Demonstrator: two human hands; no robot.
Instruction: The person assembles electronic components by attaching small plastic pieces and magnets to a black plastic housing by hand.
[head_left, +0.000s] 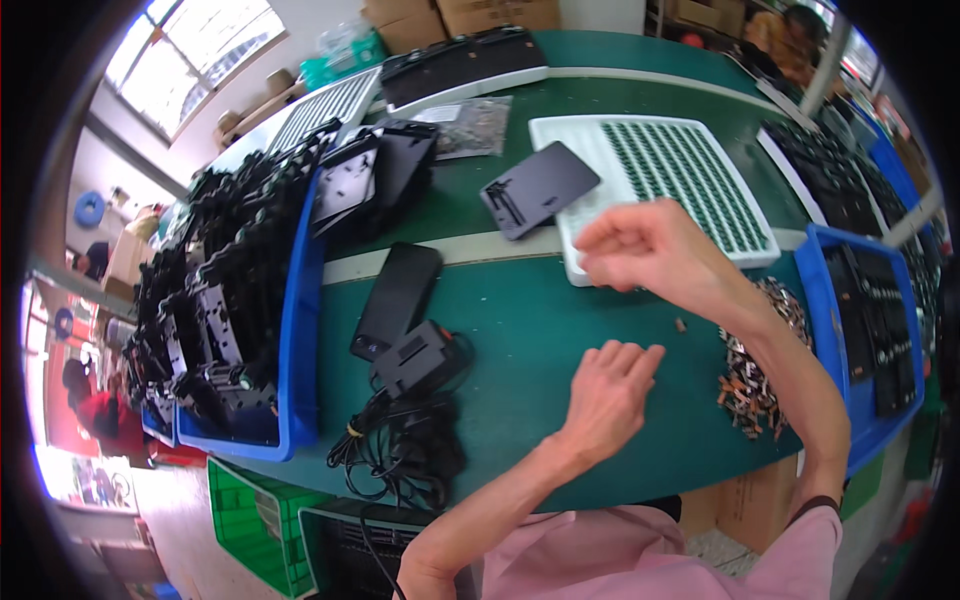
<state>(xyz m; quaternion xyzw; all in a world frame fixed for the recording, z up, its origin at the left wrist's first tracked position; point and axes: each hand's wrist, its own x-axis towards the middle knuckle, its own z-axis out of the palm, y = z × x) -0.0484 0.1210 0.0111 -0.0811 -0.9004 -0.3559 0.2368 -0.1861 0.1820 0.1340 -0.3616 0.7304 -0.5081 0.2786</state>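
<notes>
My right hand [650,255] hangs over the near edge of a white tray [590,140] that holds rows of small green pieces [675,170]. Its fingers are curved, with a gap to the thumb, and nothing shows between them. My left hand [610,395] is lower, over the green table, back upward and fingers bent together; whatever its fingertips hold, if anything, is hidden. A tiny brownish piece [681,325] lies right of it. Beyond the right forearm spreads a pile of small metallic and copper-coloured parts [755,385]. A dark grey flat panel [540,190] rests partly on the tray's left side.
At left, a blue bin [300,370] is heaped with black plastic frames [215,310]. A black phone [398,300], a dark box-shaped device [420,360] and coiled cables [390,450] lie nearer. Another blue bin [815,290] with black parts stands at right. A clear bag [470,127] lies farther back.
</notes>
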